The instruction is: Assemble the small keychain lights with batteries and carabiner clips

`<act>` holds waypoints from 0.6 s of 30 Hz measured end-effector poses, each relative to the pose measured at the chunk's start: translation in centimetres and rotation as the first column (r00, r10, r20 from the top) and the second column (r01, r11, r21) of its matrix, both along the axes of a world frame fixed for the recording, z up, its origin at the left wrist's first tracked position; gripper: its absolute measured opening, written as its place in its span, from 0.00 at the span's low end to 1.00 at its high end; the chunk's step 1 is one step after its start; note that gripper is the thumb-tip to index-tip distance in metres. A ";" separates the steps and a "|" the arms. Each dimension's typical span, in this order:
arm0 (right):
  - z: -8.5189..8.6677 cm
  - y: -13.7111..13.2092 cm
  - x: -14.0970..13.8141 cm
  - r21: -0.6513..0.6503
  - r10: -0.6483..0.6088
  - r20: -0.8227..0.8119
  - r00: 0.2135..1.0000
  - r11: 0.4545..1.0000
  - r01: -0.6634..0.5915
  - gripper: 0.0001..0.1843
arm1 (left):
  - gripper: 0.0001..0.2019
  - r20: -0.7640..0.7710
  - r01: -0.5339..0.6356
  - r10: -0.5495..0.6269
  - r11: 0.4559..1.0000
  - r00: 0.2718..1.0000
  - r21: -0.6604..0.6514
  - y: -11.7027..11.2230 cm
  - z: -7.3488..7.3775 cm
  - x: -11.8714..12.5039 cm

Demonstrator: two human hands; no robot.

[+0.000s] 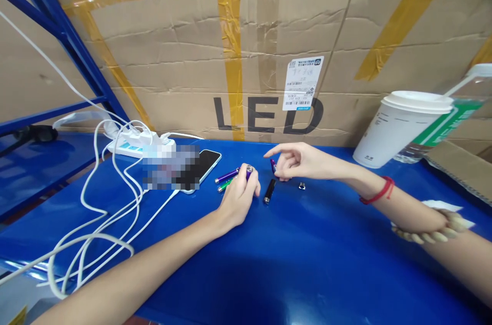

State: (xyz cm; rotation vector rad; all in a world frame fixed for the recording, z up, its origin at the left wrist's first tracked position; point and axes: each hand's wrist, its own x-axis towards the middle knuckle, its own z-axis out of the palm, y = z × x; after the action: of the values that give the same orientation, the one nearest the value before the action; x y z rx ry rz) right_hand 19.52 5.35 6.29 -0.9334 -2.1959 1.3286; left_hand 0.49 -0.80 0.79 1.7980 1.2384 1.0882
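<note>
My left hand (239,197) rests on the blue table (292,263) with its fingers closed round a small purple cylinder with a metal tip (248,170). My right hand (298,161) hovers just right of it, pinching a small purple piece (273,165) between thumb and middle fingers while the index finger points left. A black cylinder (269,191) lies on the table between both hands. A small metal part (302,186) lies under my right wrist. A purple tube (226,176) and a green one (224,186) lie left of my left hand.
A phone (205,163) lies left of the tubes, beside a white power strip (132,145) with white cables (96,227) trailing to the table's left front. A white lidded paper cup (402,127) and a plastic bottle (449,120) stand at the right. A taped cardboard box (246,43) forms the back wall.
</note>
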 end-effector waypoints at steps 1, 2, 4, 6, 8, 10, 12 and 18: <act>-0.1 -0.3 -0.3 -0.034 0.020 -0.026 0.999 0.999 -0.021 0.25 | 0.12 0.011 0.001 -0.001 1.000 1.000 -0.012 0.0 0.1 0.0; -0.2 -0.5 -0.7 -0.062 0.027 -0.051 0.998 0.998 -0.030 0.24 | 0.11 0.028 0.004 -0.003 1.000 1.000 -0.016 -0.1 0.2 0.1; -0.5 -1.1 -1.3 -0.097 0.017 -0.088 0.996 0.995 -0.025 0.21 | 0.09 0.071 0.012 -0.012 1.000 0.997 -0.003 -0.2 0.4 0.2; -0.8 -1.6 -1.8 -0.092 0.008 -0.093 0.996 0.996 -0.017 0.20 | 0.07 0.101 0.011 -0.012 1.000 0.995 0.012 -0.2 0.5 0.2; -1.0 -2.0 -2.3 -0.034 0.004 -0.069 0.998 0.999 -0.007 0.20 | 0.06 0.110 0.002 -0.004 1.000 0.994 0.015 -0.2 0.5 0.2; -1.1 -2.5 -2.6 0.093 -0.020 -0.040 0.999 0.995 0.024 0.19 | 0.06 0.104 -0.025 0.024 1.000 0.994 0.016 -0.1 0.6 0.2; -1.1 -2.8 -2.8 0.284 -0.071 -0.014 0.997 0.956 0.072 0.18 | 0.05 0.105 -0.070 0.067 0.997 0.992 0.033 -0.1 0.7 0.1; -1.0 -3.0 -2.5 0.717 -0.043 0.116 0.992 0.695 -0.054 0.17 | 0.07 0.083 -0.104 0.095 0.988 0.992 0.116 0.1 0.9 0.0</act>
State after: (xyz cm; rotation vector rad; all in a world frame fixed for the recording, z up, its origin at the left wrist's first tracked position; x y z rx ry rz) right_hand 16.98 2.33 5.27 -0.6875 -2.4893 0.2974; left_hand 0.46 -0.73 1.72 1.7808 1.2507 1.3013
